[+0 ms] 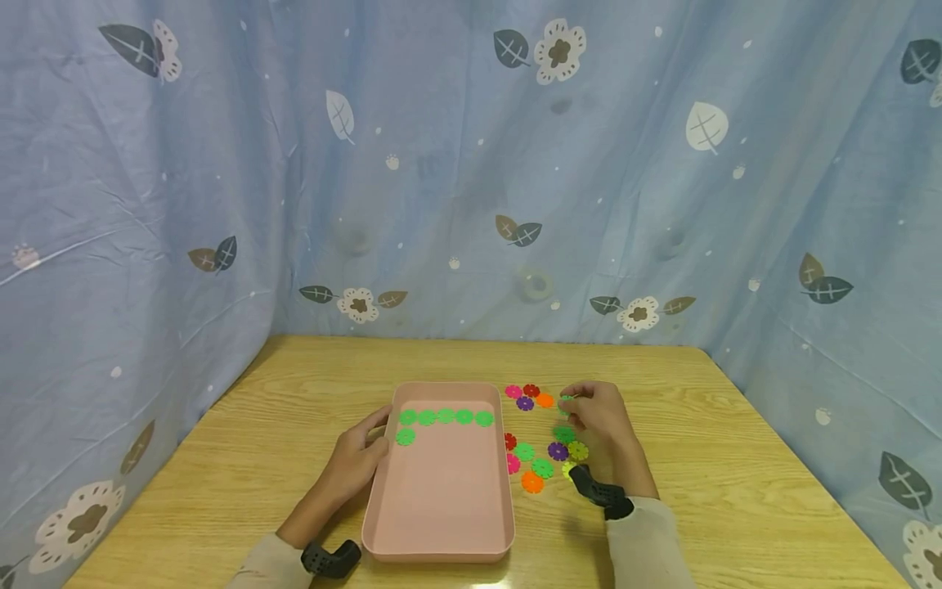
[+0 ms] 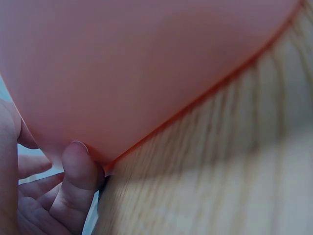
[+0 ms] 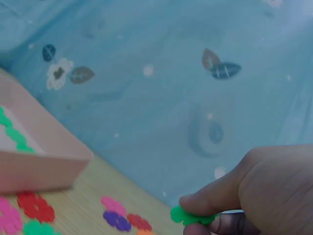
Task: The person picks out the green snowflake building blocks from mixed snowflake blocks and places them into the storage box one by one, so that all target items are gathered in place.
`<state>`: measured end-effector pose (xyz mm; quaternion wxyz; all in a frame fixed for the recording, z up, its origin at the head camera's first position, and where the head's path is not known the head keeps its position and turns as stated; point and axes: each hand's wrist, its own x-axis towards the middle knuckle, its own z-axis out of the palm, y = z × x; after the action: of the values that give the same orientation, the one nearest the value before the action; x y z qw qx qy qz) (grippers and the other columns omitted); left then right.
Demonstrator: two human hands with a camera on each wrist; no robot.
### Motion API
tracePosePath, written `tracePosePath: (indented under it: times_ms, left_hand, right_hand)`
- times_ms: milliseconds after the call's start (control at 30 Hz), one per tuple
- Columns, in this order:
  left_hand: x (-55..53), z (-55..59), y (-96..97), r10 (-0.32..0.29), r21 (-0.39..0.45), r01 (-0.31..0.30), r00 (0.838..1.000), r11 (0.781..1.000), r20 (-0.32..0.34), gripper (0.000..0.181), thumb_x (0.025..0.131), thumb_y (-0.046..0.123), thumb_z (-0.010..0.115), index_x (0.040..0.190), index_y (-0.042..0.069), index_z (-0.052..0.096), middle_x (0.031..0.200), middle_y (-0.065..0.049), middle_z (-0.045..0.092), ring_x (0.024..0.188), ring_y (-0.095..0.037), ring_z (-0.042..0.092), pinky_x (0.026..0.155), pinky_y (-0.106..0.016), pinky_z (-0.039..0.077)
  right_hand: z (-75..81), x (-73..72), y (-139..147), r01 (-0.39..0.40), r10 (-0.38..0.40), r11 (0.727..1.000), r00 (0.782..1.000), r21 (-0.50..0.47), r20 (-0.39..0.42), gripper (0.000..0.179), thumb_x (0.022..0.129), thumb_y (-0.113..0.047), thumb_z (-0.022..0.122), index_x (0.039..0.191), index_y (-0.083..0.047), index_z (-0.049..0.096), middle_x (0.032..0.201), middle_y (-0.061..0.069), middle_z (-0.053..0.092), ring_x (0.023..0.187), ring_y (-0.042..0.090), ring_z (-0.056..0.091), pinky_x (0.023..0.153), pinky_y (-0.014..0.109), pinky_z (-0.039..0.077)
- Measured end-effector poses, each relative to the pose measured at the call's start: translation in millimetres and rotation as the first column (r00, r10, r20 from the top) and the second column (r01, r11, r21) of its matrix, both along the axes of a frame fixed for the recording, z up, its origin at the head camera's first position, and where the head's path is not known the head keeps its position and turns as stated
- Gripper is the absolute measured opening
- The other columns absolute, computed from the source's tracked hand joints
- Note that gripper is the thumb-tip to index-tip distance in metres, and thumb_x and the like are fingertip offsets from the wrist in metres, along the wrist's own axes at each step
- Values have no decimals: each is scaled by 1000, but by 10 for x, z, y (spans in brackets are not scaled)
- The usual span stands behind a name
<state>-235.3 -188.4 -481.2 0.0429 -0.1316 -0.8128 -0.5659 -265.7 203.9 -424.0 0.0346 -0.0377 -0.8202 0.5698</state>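
A pink tray (image 1: 449, 491) lies on the table, with several green flower-shaped plastic discs (image 1: 445, 415) in a row near its far end and one green disc (image 1: 405, 437) just below the row's left end. My left hand (image 1: 356, 458) grips the tray's left side; in the left wrist view its thumb (image 2: 80, 166) presses the outer wall by a corner. To the right of the tray, my right hand (image 1: 599, 413) pinches a green disc (image 3: 193, 216) between thumb and fingers, above the table. Its other fingers are partly hidden.
Right of the tray lie loose discs: pink (image 1: 513, 392), dark red (image 1: 531, 390), purple (image 1: 525, 403) and orange (image 1: 545, 400) at the back; green (image 1: 542, 468), yellow-green (image 1: 578, 451) and others nearer. A blue patterned curtain (image 1: 456, 164) hangs behind the wooden table (image 1: 309, 376).
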Motion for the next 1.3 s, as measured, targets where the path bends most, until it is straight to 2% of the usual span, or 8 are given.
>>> tracePosePath:
  times_ms: [233,500,667,800,1000,1200,1300]
  left_hand:
    - [-8,-2,2,9,-11,-9,1000,1000,0,58,97,6,48,154,2,40,146,-24,52,117,-40,66,76,-33,61]
    - [3,14,3,6,-22,-7,1000,1000,-6,57,97,6,48,154,1,40,146,-25,51,116,-41,65,76,-33,61]
    - [-2,2,6,9,-15,-9,1000,1000,-5,57,97,6,48,154,2,40,147,-24,51,119,-41,64,77,-33,61]
    - [-9,-11,10,11,-8,-12,1000,1000,-5,57,98,6,48,154,3,41,147,-24,51,121,-42,62,78,-33,61]
    - [-6,-11,16,17,-17,-17,1000,1000,-8,57,98,7,48,154,2,41,147,-23,51,121,-42,63,79,-32,60]
    - [-3,3,15,19,-17,-19,1000,1000,3,57,98,6,48,154,2,40,148,-23,51,120,-41,63,78,-33,61]
    - [6,3,5,20,-13,-20,1000,1000,1,57,98,6,48,154,2,40,148,-23,51,120,-40,64,78,-32,61]
  right_hand:
    - [127,-8,-175,-11,10,999,999,-31,-47,20,93,-4,65,110,6,71,90,16,68,75,38,68,61,32,57]
    - [178,-7,-382,-34,27,995,997,-91,-76,25,93,-3,64,115,5,71,96,17,69,79,38,69,64,30,58]
    - [181,-41,-562,-103,90,986,991,-133,-104,25,92,0,65,115,8,70,100,19,70,75,31,71,63,30,59]
    - [164,-64,-713,-171,153,976,979,-133,-138,23,90,4,65,112,9,70,98,20,70,70,27,71,62,35,60]
    - [138,-82,-952,-285,268,954,950,-93,-159,25,89,5,66,113,11,69,86,19,66,74,42,71,62,37,61]
    - [95,-78,-1160,-329,320,944,936,-37,-143,22,90,5,66,112,9,69,92,17,66,71,34,72,65,41,62]
    - [80,-56,-1262,-363,357,931,924,-23,-136,24,90,5,66,113,11,68,93,19,66,73,36,72,68,46,62]
